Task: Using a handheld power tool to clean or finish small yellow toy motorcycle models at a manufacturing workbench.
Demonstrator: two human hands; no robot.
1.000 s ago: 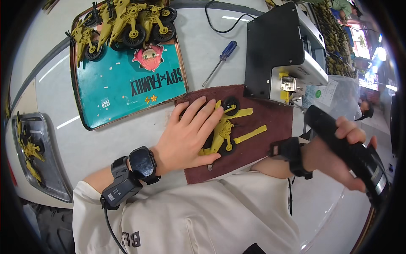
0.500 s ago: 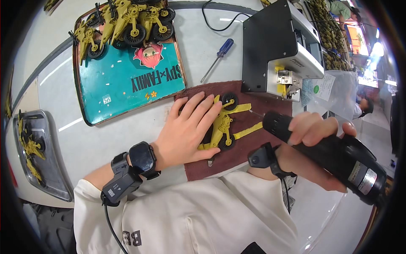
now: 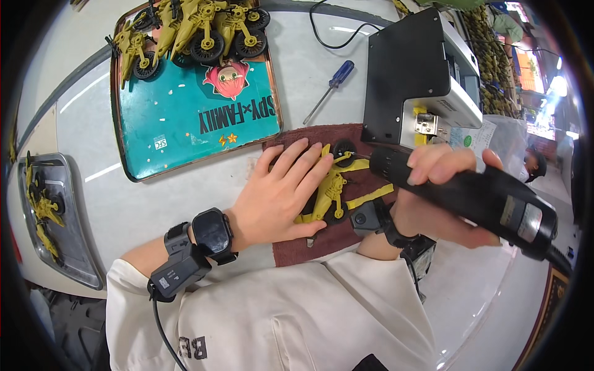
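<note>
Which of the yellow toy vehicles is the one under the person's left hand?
The single yellow toy vehicle on the dark red cloth, pinned by the left hand. The others lie untouched on the teal tray and the grey tray.

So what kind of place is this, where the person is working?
Probably a small toy-assembly workbench. The left hand presses a yellow plastic toy motorcycle onto a brown cloth mat, the right hand holds a black electric screwdriver, and more yellow toy motorcycles sit piled on a teal tray.

Right hand [image 3: 442,188] brought black power tool [image 3: 470,198] leftward, tip at yellow toy [image 3: 331,191]
</note>
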